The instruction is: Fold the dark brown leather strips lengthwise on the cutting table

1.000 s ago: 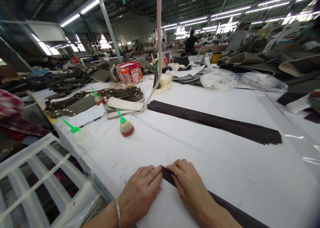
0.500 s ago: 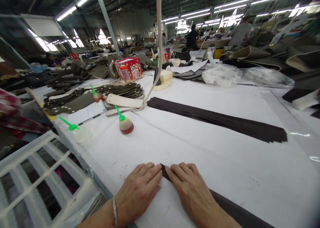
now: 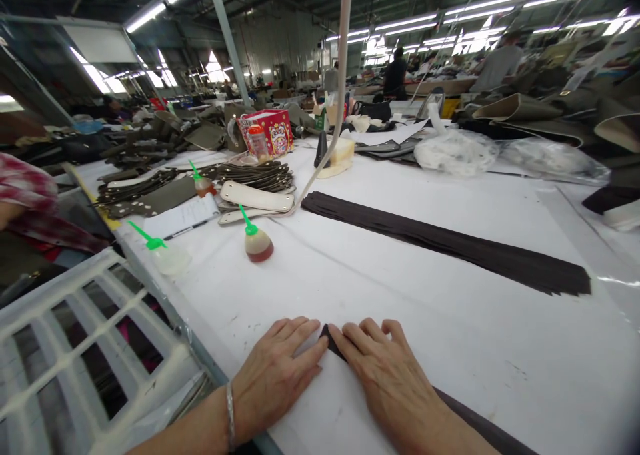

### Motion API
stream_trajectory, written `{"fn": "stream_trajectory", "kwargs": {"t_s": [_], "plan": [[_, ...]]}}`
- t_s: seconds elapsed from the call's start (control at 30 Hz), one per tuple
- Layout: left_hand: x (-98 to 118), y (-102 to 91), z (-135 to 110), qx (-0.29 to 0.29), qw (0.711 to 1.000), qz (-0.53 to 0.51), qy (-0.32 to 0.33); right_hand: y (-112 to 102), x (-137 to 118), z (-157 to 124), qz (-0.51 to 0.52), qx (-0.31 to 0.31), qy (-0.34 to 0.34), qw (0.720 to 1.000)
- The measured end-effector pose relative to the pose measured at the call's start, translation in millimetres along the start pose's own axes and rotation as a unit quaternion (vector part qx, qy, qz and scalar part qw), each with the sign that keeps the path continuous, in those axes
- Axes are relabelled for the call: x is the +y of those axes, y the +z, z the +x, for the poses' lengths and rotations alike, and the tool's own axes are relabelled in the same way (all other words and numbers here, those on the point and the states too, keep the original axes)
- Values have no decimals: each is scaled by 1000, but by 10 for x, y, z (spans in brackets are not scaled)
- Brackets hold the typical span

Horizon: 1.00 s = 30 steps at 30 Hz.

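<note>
My left hand (image 3: 277, 372) lies flat on the white table (image 3: 350, 282), fingers together and stretched out, its fingertips touching the end of a dark brown strip (image 3: 333, 342). My right hand (image 3: 387, 375) lies flat over that same strip, pressing it to the table; the strip runs back to the right under my forearm. Neither hand grips anything. A stack of long dark brown strips (image 3: 445, 245) lies across the middle of the table, well beyond both hands.
A squeeze bottle with a green nozzle (image 3: 256, 240) stands ahead of my left hand, another (image 3: 163, 255) lies near the left edge. Olive and cream leather pieces (image 3: 250, 188), a red box (image 3: 273, 130) and plastic bags (image 3: 455, 152) sit further back. A white crate (image 3: 85, 348) is at lower left.
Both hands have stayed on the strip's end, shifting only slightly. The view has tilted and moved a little to the left.
</note>
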State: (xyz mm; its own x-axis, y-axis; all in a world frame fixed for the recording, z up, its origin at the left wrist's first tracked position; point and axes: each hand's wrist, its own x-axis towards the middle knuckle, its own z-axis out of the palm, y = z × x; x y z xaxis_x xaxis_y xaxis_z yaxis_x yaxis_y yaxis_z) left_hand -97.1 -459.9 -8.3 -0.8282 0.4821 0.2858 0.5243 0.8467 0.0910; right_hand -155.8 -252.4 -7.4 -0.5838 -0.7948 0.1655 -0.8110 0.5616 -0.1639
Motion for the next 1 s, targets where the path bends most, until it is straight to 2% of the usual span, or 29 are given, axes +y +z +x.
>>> {"fn": "stream_trajectory", "kwargs": {"t_s": [0.23,0.53,0.77,1.0], "plan": [[2,-5,1,-2,1000,1,-8,12,-20,46,-25,-4,-6,1000],[-40,-50,107,-78,996,-43,30,21,15,-12,-25,6,39,999],[-7,-89,184,-92,993,-75,13,-24,182,-225,-12,13,-46,999],[64,-61,264,-87,995,-41,23,-134,235,-358,-38,14,-65,997]]}}
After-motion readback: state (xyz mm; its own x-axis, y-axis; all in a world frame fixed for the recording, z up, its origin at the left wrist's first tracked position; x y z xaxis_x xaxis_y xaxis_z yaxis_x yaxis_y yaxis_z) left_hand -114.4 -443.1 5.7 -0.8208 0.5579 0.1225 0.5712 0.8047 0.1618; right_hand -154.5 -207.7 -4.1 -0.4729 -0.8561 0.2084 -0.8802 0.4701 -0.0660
